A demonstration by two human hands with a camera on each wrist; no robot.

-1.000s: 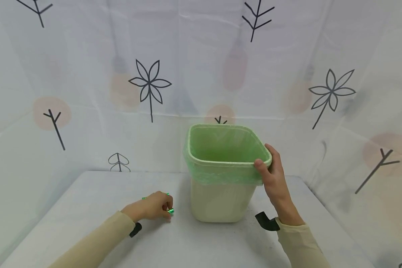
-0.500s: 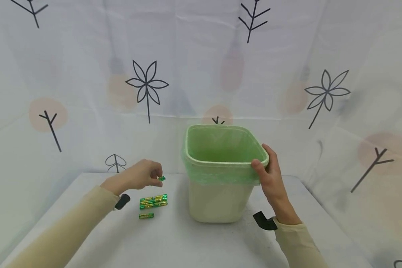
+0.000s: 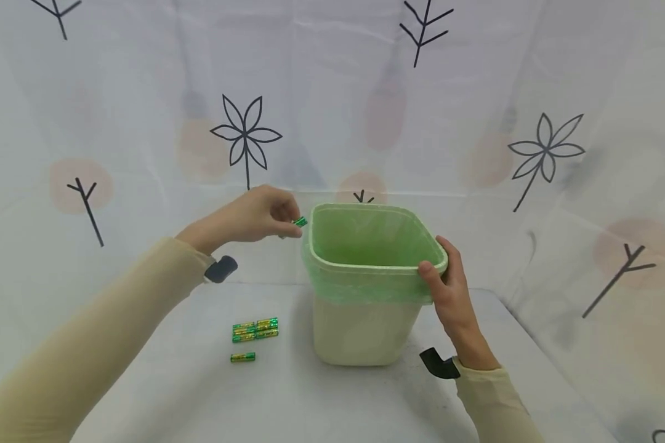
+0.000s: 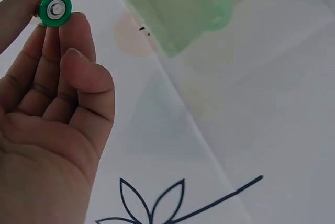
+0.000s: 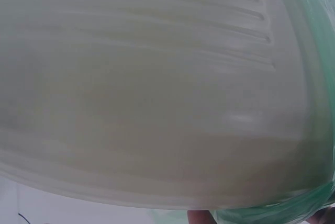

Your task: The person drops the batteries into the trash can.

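head view: my left hand (image 3: 259, 215) pinches seemingly one battery (image 4: 55, 10); my right hand (image 3: 451, 295) grips the bin (image 3: 360, 329), standing nearer the worktop's (image 3: 321, 409) right edge.

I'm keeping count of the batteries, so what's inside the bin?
Inside the bin, only green liner shows, along the upper inner walls. The bin's own front hides its bottom, so I can't tell whether anything lies there.

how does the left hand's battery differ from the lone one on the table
The held battery is pinched in the left hand, off the table; the lone battery lies on it. The held battery is partly covered; the lone battery shows its whole length. Both show green.
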